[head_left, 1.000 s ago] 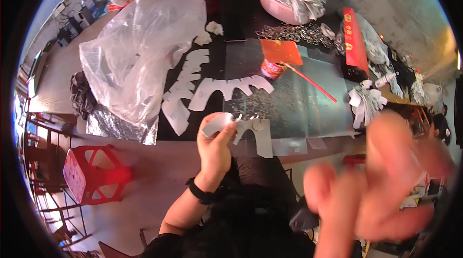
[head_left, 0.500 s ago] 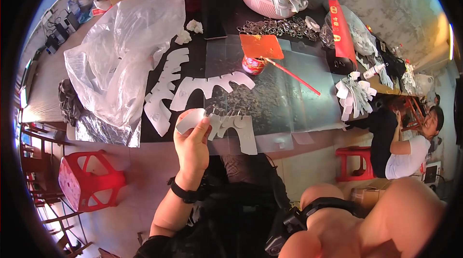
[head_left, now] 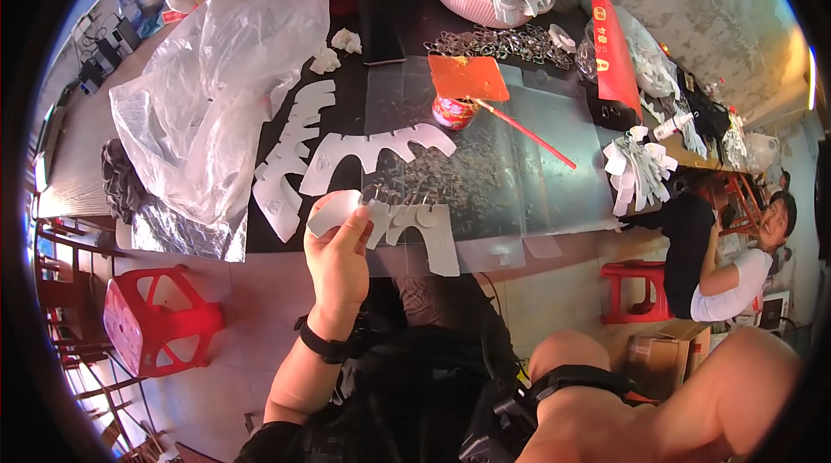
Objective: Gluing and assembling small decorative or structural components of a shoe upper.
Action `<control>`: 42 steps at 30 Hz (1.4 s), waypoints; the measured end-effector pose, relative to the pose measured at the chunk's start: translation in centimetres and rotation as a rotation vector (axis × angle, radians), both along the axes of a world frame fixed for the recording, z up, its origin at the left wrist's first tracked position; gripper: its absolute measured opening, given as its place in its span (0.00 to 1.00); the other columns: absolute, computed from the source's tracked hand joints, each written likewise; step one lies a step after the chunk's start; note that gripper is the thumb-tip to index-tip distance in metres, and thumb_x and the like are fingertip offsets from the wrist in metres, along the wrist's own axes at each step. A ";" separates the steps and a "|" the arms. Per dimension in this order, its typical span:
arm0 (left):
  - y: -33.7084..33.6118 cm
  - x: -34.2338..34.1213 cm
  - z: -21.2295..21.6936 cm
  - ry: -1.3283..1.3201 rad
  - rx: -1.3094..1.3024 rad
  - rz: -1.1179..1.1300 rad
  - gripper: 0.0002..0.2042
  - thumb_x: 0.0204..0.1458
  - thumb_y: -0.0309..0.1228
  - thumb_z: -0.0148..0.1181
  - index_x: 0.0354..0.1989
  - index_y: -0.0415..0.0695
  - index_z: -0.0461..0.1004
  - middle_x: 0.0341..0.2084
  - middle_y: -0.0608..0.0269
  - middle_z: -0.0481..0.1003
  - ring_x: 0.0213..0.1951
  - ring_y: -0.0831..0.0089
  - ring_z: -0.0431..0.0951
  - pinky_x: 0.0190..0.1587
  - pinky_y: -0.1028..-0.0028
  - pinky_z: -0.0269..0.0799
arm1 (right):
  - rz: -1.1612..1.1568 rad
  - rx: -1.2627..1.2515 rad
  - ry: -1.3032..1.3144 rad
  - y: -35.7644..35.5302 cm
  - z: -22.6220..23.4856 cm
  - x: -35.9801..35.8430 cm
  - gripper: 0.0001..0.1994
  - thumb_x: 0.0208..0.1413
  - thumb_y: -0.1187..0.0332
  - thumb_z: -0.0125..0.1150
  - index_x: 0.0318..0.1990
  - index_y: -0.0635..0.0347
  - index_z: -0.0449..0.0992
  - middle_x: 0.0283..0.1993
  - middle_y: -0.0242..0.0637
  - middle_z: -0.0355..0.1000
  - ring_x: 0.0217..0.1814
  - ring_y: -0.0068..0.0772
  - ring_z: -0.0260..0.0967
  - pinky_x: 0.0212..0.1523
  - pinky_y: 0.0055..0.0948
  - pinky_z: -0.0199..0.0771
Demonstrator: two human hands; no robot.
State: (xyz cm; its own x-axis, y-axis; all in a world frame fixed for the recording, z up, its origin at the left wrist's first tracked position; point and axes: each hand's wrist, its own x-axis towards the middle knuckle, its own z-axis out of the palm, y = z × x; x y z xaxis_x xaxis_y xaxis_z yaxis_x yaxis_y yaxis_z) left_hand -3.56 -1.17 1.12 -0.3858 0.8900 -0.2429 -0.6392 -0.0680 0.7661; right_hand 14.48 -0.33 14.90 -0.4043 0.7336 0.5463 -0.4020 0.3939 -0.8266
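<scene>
My left hand (head_left: 337,255) is closed in a pinch on one end of a white cut-out strip (head_left: 440,242), held above the table's near edge. Several small metal rings hang along its upper edge, and its broad tabs point down. Just beyond lie two similar white strips: an arched one (head_left: 339,154) and a slanting one (head_left: 279,203) to its left. At the lower right my bent right arm (head_left: 684,407) shows very close, with a black strap (head_left: 582,379) around it. The fingers of my right hand cannot be made out.
A printed tub (head_left: 453,113) carries an orange-red card (head_left: 468,79) and a red stick (head_left: 538,143). Behind are loose metal rings (head_left: 493,45) and a pink basket (head_left: 463,4) of white pieces. Clear plastic (head_left: 186,108) covers the left. A person (head_left: 736,273) sits at right. Red stool (head_left: 164,320) stands lower left.
My left hand and the strip have shifted slightly left in the picture, as has much of the table. My right arm has moved a little, showing more of the cardboard box behind it.
</scene>
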 end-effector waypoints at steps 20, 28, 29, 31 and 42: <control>0.0 -0.7 -0.6 -0.143 0.027 -0.054 0.12 0.51 0.17 0.59 0.42 0.43 0.70 0.33 0.68 0.74 0.34 0.80 0.74 0.37 0.80 0.70 | 0.077 -0.088 -0.736 7.2 -10.2 -2.6 0.10 0.54 0.76 0.58 0.44 0.66 0.74 0.37 0.39 0.76 0.41 0.32 0.73 0.46 0.29 0.71; 0.1 -0.1 -0.3 -0.156 0.074 -0.039 0.22 0.53 0.19 0.57 0.57 0.45 0.61 0.44 0.63 0.72 0.43 0.75 0.73 0.45 0.77 0.67 | 0.076 -0.334 -0.737 7.3 -9.1 -2.7 0.07 0.55 0.77 0.57 0.41 0.67 0.74 0.34 0.36 0.75 0.37 0.21 0.71 0.41 0.24 0.71; -0.1 0.0 -0.4 -0.156 0.074 -0.042 0.22 0.53 0.19 0.57 0.57 0.45 0.61 0.44 0.63 0.72 0.43 0.75 0.73 0.45 0.77 0.67 | 0.063 -0.332 -0.729 7.4 -9.3 -2.7 0.07 0.55 0.77 0.57 0.41 0.66 0.74 0.35 0.32 0.74 0.38 0.19 0.69 0.40 0.23 0.70; -0.4 0.6 -0.8 -0.293 0.141 -0.171 0.24 0.52 0.19 0.59 0.57 0.44 0.60 0.45 0.61 0.70 0.46 0.72 0.72 0.49 0.73 0.67 | 0.048 -0.332 -0.722 7.5 -9.3 -2.7 0.06 0.56 0.76 0.57 0.41 0.65 0.74 0.35 0.29 0.73 0.38 0.17 0.67 0.39 0.21 0.68; -0.3 1.8 -1.1 0.127 0.087 -0.104 0.14 0.49 0.18 0.64 0.38 0.40 0.63 0.35 0.63 0.72 0.34 0.77 0.78 0.33 0.81 0.75 | -0.001 -0.162 -0.972 8.0 -7.2 -3.4 0.05 0.52 0.75 0.61 0.35 0.66 0.74 0.30 0.35 0.75 0.36 0.21 0.72 0.36 0.24 0.70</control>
